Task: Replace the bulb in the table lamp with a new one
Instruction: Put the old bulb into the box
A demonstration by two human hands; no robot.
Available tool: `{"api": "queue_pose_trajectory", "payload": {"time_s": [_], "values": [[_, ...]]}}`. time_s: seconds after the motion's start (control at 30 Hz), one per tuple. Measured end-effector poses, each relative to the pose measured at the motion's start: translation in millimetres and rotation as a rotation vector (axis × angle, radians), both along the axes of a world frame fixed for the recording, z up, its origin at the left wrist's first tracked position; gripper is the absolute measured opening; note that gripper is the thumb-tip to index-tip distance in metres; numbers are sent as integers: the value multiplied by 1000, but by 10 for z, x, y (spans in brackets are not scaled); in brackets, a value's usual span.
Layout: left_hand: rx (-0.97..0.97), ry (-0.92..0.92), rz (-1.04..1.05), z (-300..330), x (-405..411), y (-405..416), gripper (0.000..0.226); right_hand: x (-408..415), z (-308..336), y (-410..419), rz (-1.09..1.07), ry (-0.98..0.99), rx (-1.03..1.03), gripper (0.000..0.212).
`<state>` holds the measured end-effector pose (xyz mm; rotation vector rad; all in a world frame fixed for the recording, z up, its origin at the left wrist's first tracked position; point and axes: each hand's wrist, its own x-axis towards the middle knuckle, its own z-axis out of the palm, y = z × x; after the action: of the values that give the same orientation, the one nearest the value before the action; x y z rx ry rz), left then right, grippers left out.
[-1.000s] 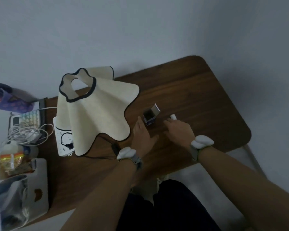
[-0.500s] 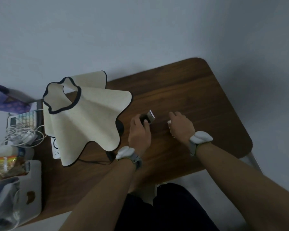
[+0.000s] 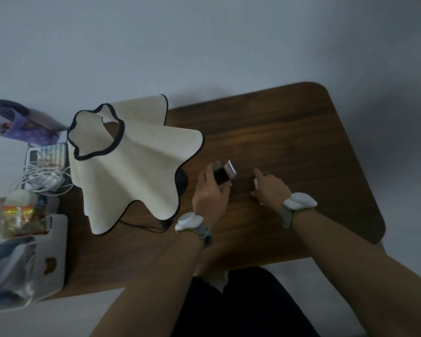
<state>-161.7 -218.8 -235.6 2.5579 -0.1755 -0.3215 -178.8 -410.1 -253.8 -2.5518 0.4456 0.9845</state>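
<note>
Now the left hand (image 3: 210, 194) has the small box (image 3: 223, 175) lifted, fingers curled round it w/ flap open, prob to free the bulb (image 3: 256, 183) that the right hand (image 3: 270, 188) pinches.

- Wooden table (image 3: 289, 132), rounded corners, against a pale wall (image 3: 204, 40).
- Far left: purple patterned bag (image 3: 22, 128); beside it a calculator (image 3: 48, 154) under tangled white cables (image 3: 43, 180).
- Near left: white bin (image 3: 52, 254) holding snack packets (image 3: 20, 217).

Smooth wooden table (image 3: 289, 142), cloth lampshade (image 3: 136, 166)
</note>
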Motion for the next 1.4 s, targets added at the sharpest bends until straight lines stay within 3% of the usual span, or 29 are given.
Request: {"api": "queue_pose_trajectory", "payload": {"time_s": [0.1, 0.23, 0.33, 0.57, 0.77, 0.9, 1.07, 1.23, 1.4], "values": [[60, -36, -22, -12, -19, 39, 72, 13, -65, 19, 40, 7, -14, 78], [81, -37, -52, -21, -38, 55, 75, -6, -107, 15, 81, -44, -3, 40], [69, -37, -72, -35, -29, 52, 74, -7, -63, 28, 41, -88, 28, 28], [17, -59, -23, -65, -26, 3, 69, 144, 285, 24, -179, -429, 100, 53], [-32, -44, 24, -63, -27, -19, 69, 310, 587, 99, -153, -631, 171, 54], [-92, -27, 12, -42, 5, -32, 72, 357, 732, 169, -128, -761, 369, 54], [-142, -33, 56, -59, 11, -37, 71, 362, 733, 316, -11, -717, 402, 46], [-193, -66, 65, -146, -7, 14, 76, 290, 630, 355, 126, -625, 280, 36], [-206, -95, 64, -224, 2, 36, 75, 329, 582, 393, 331, -663, 106, 34]]}}
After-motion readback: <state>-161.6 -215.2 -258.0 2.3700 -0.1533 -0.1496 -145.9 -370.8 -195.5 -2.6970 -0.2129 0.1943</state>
